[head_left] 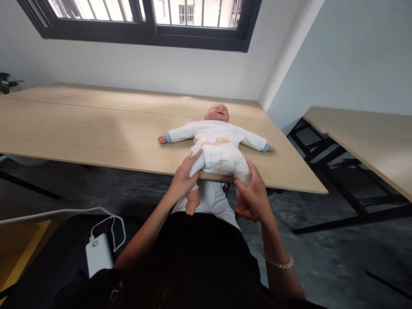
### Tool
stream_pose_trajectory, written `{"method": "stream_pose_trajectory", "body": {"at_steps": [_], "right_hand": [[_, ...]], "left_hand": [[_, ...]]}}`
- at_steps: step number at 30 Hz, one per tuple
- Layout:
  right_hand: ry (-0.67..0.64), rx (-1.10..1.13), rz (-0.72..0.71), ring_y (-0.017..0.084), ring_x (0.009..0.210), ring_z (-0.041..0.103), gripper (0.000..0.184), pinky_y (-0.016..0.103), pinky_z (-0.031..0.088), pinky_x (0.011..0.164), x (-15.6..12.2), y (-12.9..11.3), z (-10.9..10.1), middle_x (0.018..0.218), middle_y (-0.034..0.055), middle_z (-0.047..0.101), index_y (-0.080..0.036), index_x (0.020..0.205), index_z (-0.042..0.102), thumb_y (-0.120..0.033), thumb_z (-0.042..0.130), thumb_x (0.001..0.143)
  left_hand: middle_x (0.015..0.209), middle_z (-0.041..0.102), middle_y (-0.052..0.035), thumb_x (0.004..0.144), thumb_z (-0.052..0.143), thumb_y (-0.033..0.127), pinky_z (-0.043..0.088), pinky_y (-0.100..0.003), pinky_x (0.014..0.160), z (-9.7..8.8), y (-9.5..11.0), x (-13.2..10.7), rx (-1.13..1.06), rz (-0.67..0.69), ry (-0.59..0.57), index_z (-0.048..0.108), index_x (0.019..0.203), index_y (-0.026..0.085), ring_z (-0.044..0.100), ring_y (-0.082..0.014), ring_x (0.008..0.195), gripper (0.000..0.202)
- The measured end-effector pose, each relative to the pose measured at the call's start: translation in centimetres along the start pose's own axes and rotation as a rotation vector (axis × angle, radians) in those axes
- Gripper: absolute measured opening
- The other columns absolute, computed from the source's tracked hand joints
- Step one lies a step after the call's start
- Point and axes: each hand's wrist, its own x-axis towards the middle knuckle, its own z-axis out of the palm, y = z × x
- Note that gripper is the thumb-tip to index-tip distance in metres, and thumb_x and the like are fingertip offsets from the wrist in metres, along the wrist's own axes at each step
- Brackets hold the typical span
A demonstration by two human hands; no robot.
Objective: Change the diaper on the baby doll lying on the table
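Observation:
A baby doll (210, 130) in a white long-sleeved top with blue cuffs lies on its back on the wooden table (128, 133), arms spread and head toward the wall. Around its hips is a white diaper (219, 159) with faint prints. My left hand (185, 175) is wrapped round the doll's leg on the left, at the thigh. On the other side my right hand (254, 184) grips the other thigh. Both of the doll's lower legs hang over the table's front edge, with bare feet showing below my hands.
A white power bank (99, 255) with a cable lies at the lower left on a black seat (67, 240). Another table (370, 141) stands to the right. Behind the table are a wall and a barred window (144, 32). A plant (8, 83) shows at the far left.

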Motion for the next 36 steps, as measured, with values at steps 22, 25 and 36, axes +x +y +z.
{"method": "stream_pose_trajectory", "body": {"at_steps": [22, 25, 36], "right_hand": [[0.048, 0.186, -0.023, 0.037, 0.135, 0.053, 0.075, 0.059, 0.045, 0.112, 9.5, 2.2, -1.8, 0.14, 0.0197, 0.059, -0.018, 0.127, 0.063, -0.079, 0.06, 0.083], [-0.004, 0.189, -0.069, 0.035, 0.134, 0.054, 0.07, 0.056, 0.043, 0.115, 10.6, 1.1, -1.1, 0.142, 0.0186, 0.058, -0.019, 0.129, 0.062, -0.074, 0.061, 0.085], [0.008, -0.019, -0.27, 0.034, 0.124, 0.058, 0.047, 0.054, 0.047, 0.109, 3.3, -1.0, -0.1, 0.126, 0.017, 0.062, -0.019, 0.12, 0.058, -0.059, 0.056, 0.096]], "left_hand": [[0.127, 0.07, -0.0161, 0.092, 0.063, 0.056, 0.049, -0.041, 0.108, -2.2, -0.9, 9.4, -0.312, -0.342, 0.041, 0.067, 0.112, 0.016, 0.06, -0.0322, 0.131, 0.045], [0.124, 0.069, -0.0182, 0.092, 0.065, 0.052, 0.047, -0.043, 0.11, -1.7, 0.2, 10.3, -0.238, -0.333, 0.001, 0.065, 0.109, 0.011, 0.058, -0.0349, 0.132, 0.044], [0.128, 0.061, -0.0106, 0.081, 0.082, 0.025, 0.053, -0.045, 0.097, 0.5, 3.6, 2.2, 0.38, -0.049, 0.097, 0.06, 0.111, 0.021, 0.062, -0.0319, 0.119, 0.038]]}}
